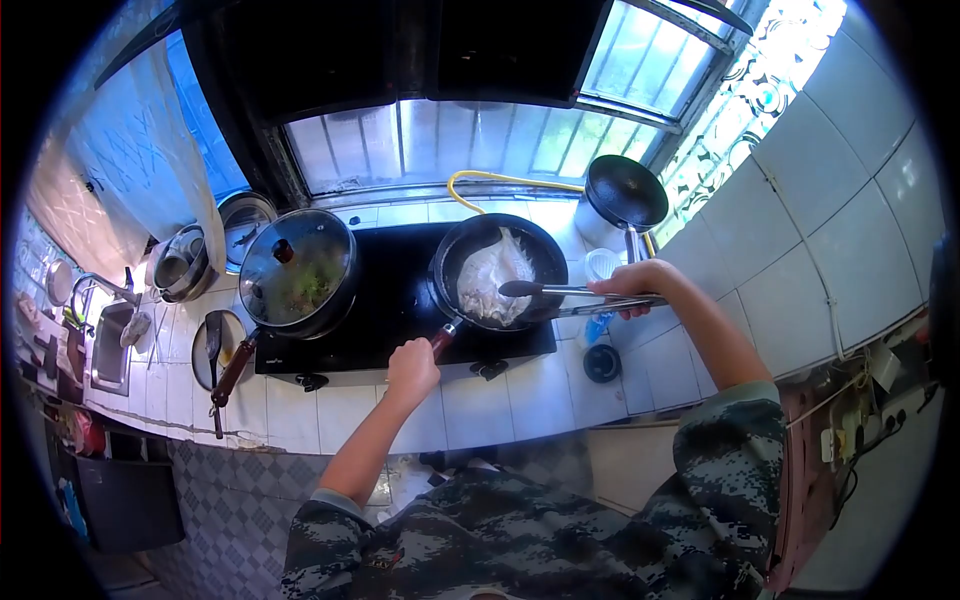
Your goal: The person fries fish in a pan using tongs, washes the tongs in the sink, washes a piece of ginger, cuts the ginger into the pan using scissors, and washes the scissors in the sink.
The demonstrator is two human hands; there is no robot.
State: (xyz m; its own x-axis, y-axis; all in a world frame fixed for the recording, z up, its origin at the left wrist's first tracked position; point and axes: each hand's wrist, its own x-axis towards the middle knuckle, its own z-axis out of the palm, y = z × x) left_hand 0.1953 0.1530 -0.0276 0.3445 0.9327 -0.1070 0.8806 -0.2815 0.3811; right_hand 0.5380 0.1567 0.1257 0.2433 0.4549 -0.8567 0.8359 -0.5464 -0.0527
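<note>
My left hand (pixel 412 371) is closed around the brown handle (pixel 443 338) of a black frying pan (pixel 548 245) on the right burner. A pale whole fish (pixel 492 275) lies in the pan. My right hand (pixel 632 284) grips a pair of metal tongs (pixel 580 300) with dark tips. Those tips reach over the pan's right side, close to the fish. Whether they touch it, I cannot tell.
On the left burner of the black stove (pixel 395 290) stands a pot with a glass lid (pixel 298 270), green food inside. A small dark pan (pixel 625 190) is at the back right, near a yellow hose (pixel 520 180). Stacked bowls (pixel 182 262) and a sink (pixel 110 345) are on the left.
</note>
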